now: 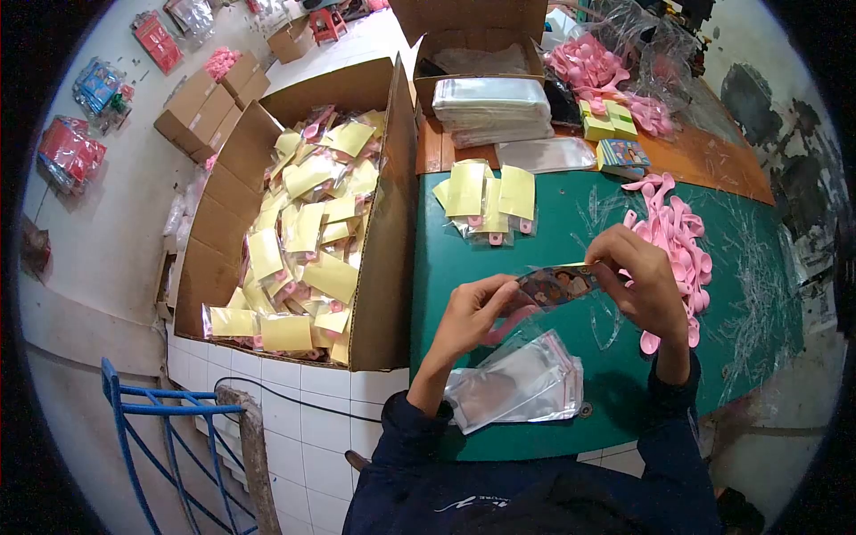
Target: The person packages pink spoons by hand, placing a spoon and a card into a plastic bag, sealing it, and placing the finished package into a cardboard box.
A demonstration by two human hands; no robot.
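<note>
Between both hands, above the green table point(562, 205), is a printed card point(557, 287) in a clear bag. My left hand point(477, 312) pinches the left end of the bagged card, with a pink plastic piece point(510, 328) hanging in the clear film just below the fingers. At the card's right end, my right hand point(635, 272) grips the top corner between thumb and fingers. Under my left hand, near the table's front edge, lie flat clear bags point(522, 383). Pink spoons point(679, 254) are piled right beside my right hand.
A large cardboard box point(209, 241) at left holds many bagged yellow cards point(308, 227). Several filled bags point(490, 201) lie on the table's far left. Behind are stacked clear bags point(490, 102), yellow card stacks point(609, 125), printed cards point(624, 153) and more pink spoons point(588, 67).
</note>
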